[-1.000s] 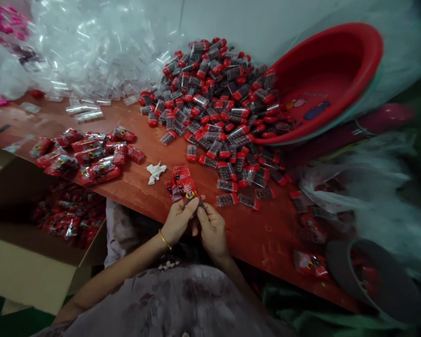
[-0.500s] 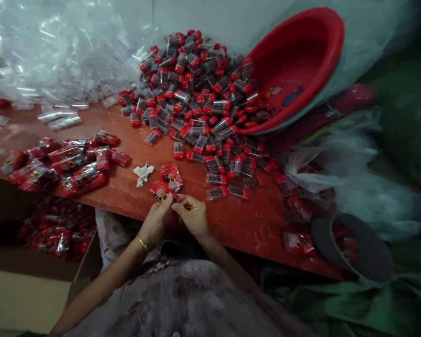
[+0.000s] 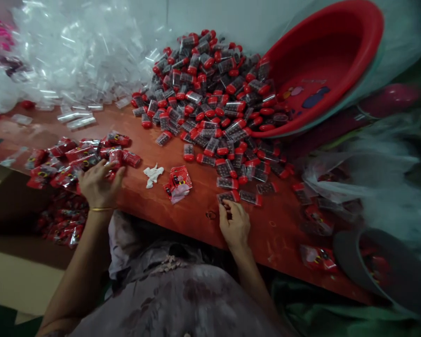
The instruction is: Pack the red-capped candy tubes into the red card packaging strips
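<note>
My left hand (image 3: 100,185) rests on the near edge of a heap of red wrapped packets (image 3: 73,159) at the left of the red-brown table (image 3: 196,220), fingers spread over them. My right hand (image 3: 234,224) lies at the table's front edge with its fingertips on a small red-capped container (image 3: 228,196); whether it grips it I cannot tell. A short stack of empty red wrappers (image 3: 178,182) lies between my hands. A big pile of red-capped containers (image 3: 214,98) spills from a tipped red basin (image 3: 323,70).
A crumpled white scrap (image 3: 153,173) lies left of the wrappers. Clear plastic sleeves (image 3: 77,61) are heaped at the back left. A cardboard box (image 3: 28,262) with wrapped packets stands below the table's left edge. A grey bowl (image 3: 386,271) and loose packets (image 3: 317,257) sit at the right.
My hands, together at the table's front edge on a wrapped packet, have parted: the left went left to the packet heap, the right moved right to a loose container.
</note>
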Demonstrator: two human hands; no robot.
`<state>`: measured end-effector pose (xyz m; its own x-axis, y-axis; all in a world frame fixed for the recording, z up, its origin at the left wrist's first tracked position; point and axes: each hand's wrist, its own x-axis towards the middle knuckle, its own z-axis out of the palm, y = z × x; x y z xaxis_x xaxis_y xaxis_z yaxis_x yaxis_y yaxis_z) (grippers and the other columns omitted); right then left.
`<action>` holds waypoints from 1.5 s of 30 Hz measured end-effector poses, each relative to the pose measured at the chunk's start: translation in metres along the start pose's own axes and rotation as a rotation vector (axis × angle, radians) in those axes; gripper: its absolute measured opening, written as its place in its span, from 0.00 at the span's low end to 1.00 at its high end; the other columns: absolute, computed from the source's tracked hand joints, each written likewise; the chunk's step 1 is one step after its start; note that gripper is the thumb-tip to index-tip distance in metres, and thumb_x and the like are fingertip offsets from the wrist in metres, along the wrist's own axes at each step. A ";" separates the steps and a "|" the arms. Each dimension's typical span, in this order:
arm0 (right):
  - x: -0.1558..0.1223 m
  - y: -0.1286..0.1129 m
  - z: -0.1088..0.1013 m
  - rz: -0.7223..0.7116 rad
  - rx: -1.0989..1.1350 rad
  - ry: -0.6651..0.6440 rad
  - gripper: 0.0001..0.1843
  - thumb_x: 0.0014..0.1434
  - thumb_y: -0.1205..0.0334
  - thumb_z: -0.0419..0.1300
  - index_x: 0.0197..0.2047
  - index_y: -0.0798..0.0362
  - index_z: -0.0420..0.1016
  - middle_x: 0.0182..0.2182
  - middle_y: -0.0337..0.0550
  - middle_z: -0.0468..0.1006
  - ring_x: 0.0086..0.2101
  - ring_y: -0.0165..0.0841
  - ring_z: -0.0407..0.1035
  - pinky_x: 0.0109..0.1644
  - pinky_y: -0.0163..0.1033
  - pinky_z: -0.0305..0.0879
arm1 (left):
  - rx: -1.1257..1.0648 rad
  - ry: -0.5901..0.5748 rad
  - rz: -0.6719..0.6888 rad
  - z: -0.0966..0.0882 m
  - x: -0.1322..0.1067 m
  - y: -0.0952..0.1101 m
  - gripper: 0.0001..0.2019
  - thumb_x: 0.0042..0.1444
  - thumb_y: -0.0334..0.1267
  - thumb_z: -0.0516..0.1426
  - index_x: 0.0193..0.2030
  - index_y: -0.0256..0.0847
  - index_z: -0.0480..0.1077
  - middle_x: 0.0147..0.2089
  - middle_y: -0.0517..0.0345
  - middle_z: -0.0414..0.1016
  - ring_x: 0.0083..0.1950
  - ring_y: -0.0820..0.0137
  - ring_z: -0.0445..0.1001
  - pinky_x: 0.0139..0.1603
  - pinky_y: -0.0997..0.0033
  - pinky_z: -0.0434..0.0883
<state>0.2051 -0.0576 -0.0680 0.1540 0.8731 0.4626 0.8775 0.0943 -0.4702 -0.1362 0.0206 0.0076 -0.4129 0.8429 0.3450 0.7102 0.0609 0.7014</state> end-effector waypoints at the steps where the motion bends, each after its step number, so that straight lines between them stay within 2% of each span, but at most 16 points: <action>1: 0.000 0.000 0.000 0.014 0.017 -0.004 0.13 0.62 0.55 0.52 0.40 0.54 0.74 0.33 0.47 0.77 0.30 0.33 0.70 0.39 0.40 0.63 | 0.124 -0.011 0.056 0.004 -0.004 0.000 0.23 0.48 0.51 0.60 0.46 0.37 0.70 0.58 0.47 0.68 0.64 0.45 0.55 0.60 0.36 0.50; 3: 0.002 0.000 -0.001 0.041 0.057 -0.011 0.13 0.62 0.56 0.52 0.40 0.54 0.74 0.32 0.46 0.78 0.29 0.33 0.70 0.38 0.39 0.63 | 0.282 0.000 0.065 0.006 -0.008 -0.005 0.21 0.47 0.48 0.62 0.45 0.36 0.71 0.62 0.46 0.63 0.67 0.40 0.47 0.62 0.33 0.41; 4: 0.003 0.001 -0.002 0.049 0.075 -0.014 0.13 0.62 0.56 0.52 0.39 0.54 0.74 0.32 0.46 0.78 0.29 0.32 0.70 0.38 0.39 0.63 | 0.363 -0.004 0.068 0.005 -0.007 -0.010 0.20 0.49 0.47 0.61 0.45 0.35 0.71 0.62 0.45 0.63 0.66 0.39 0.47 0.61 0.33 0.40; 7: 0.004 0.002 -0.002 0.049 0.104 -0.011 0.13 0.62 0.56 0.51 0.38 0.54 0.74 0.32 0.46 0.78 0.29 0.32 0.70 0.38 0.39 0.63 | 0.498 -0.050 0.048 -0.002 0.002 -0.024 0.13 0.53 0.44 0.56 0.38 0.35 0.73 0.54 0.46 0.71 0.61 0.41 0.56 0.59 0.34 0.47; 9: 0.004 0.003 -0.002 0.039 0.111 0.002 0.14 0.62 0.56 0.51 0.38 0.54 0.75 0.32 0.46 0.79 0.29 0.33 0.71 0.38 0.39 0.63 | 0.533 -0.033 0.053 -0.004 0.005 -0.026 0.12 0.55 0.42 0.54 0.37 0.36 0.73 0.51 0.47 0.73 0.59 0.42 0.60 0.57 0.34 0.51; 11: 0.004 0.004 -0.001 0.027 0.114 0.012 0.14 0.63 0.56 0.51 0.37 0.55 0.75 0.32 0.46 0.79 0.30 0.33 0.71 0.38 0.39 0.62 | 0.528 0.045 0.106 0.000 0.004 -0.016 0.14 0.57 0.43 0.52 0.40 0.36 0.74 0.56 0.45 0.70 0.62 0.42 0.58 0.58 0.35 0.50; 13: 0.004 0.005 0.000 0.021 0.112 0.012 0.15 0.63 0.56 0.51 0.37 0.54 0.75 0.32 0.45 0.79 0.30 0.33 0.71 0.38 0.39 0.61 | 0.486 0.047 0.218 0.013 -0.003 0.000 0.17 0.58 0.46 0.51 0.44 0.37 0.73 0.60 0.44 0.67 0.65 0.45 0.54 0.61 0.40 0.48; 16: 0.004 0.005 0.000 0.027 0.114 -0.012 0.15 0.63 0.55 0.51 0.37 0.53 0.76 0.31 0.45 0.79 0.31 0.33 0.71 0.38 0.39 0.61 | 0.432 -0.145 0.368 0.041 -0.013 0.020 0.19 0.55 0.51 0.54 0.46 0.40 0.74 0.59 0.44 0.68 0.66 0.49 0.56 0.63 0.46 0.49; 18: 0.004 0.006 0.000 0.032 0.124 -0.026 0.15 0.63 0.55 0.50 0.36 0.53 0.76 0.32 0.45 0.80 0.32 0.34 0.72 0.39 0.39 0.61 | 0.435 -0.246 0.390 0.059 -0.017 0.024 0.19 0.54 0.50 0.55 0.46 0.41 0.75 0.58 0.44 0.70 0.65 0.48 0.57 0.62 0.45 0.51; 20: 0.004 0.006 -0.001 0.033 0.138 -0.024 0.15 0.63 0.55 0.50 0.36 0.53 0.76 0.32 0.45 0.80 0.33 0.34 0.72 0.38 0.39 0.61 | 0.447 -0.291 0.373 0.069 -0.019 0.022 0.16 0.57 0.47 0.52 0.43 0.42 0.76 0.56 0.45 0.72 0.65 0.49 0.58 0.62 0.44 0.52; 23: 0.005 0.006 -0.001 0.032 0.148 -0.018 0.14 0.63 0.56 0.51 0.36 0.53 0.75 0.31 0.45 0.80 0.33 0.34 0.72 0.38 0.39 0.61 | 0.447 -0.300 0.356 0.072 -0.024 0.022 0.16 0.60 0.42 0.48 0.41 0.43 0.77 0.52 0.47 0.75 0.63 0.51 0.61 0.61 0.46 0.54; 27: 0.005 0.006 -0.001 0.037 0.149 -0.035 0.14 0.62 0.57 0.51 0.36 0.52 0.76 0.32 0.44 0.80 0.33 0.34 0.72 0.39 0.39 0.61 | 0.383 -0.285 0.395 0.069 -0.038 0.040 0.18 0.60 0.45 0.49 0.49 0.43 0.74 0.54 0.47 0.74 0.63 0.53 0.62 0.61 0.47 0.55; 31: 0.006 0.005 -0.002 0.046 0.163 -0.049 0.13 0.62 0.57 0.51 0.36 0.52 0.76 0.31 0.43 0.80 0.32 0.33 0.72 0.39 0.39 0.61 | 0.347 -0.427 0.508 0.080 -0.045 0.059 0.20 0.53 0.52 0.55 0.49 0.47 0.74 0.60 0.49 0.68 0.66 0.51 0.57 0.63 0.47 0.52; 34: 0.006 0.004 -0.003 0.046 0.174 -0.047 0.13 0.62 0.57 0.52 0.36 0.52 0.75 0.31 0.43 0.80 0.32 0.33 0.72 0.39 0.39 0.61 | 0.370 -0.502 0.481 0.091 -0.043 0.062 0.15 0.53 0.50 0.57 0.44 0.49 0.77 0.59 0.51 0.70 0.65 0.49 0.57 0.62 0.45 0.53; 38: 0.006 0.004 -0.004 0.051 0.186 -0.055 0.12 0.62 0.58 0.52 0.36 0.52 0.75 0.32 0.43 0.80 0.33 0.34 0.72 0.40 0.39 0.61 | 0.375 -0.485 0.444 0.095 -0.042 0.060 0.12 0.56 0.44 0.54 0.41 0.49 0.78 0.56 0.52 0.72 0.65 0.50 0.58 0.62 0.43 0.52; 45: 0.005 0.000 -0.005 0.031 0.205 -0.002 0.12 0.61 0.58 0.52 0.35 0.52 0.75 0.31 0.44 0.80 0.34 0.34 0.73 0.41 0.40 0.63 | 0.344 -0.413 0.484 0.090 -0.050 0.061 0.12 0.57 0.42 0.53 0.40 0.51 0.78 0.58 0.53 0.70 0.64 0.52 0.60 0.62 0.41 0.51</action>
<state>0.2085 -0.0553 -0.0621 0.1783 0.8780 0.4443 0.7617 0.1626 -0.6271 -0.0207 0.0302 -0.0233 0.1944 0.9469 0.2562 0.9262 -0.2632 0.2699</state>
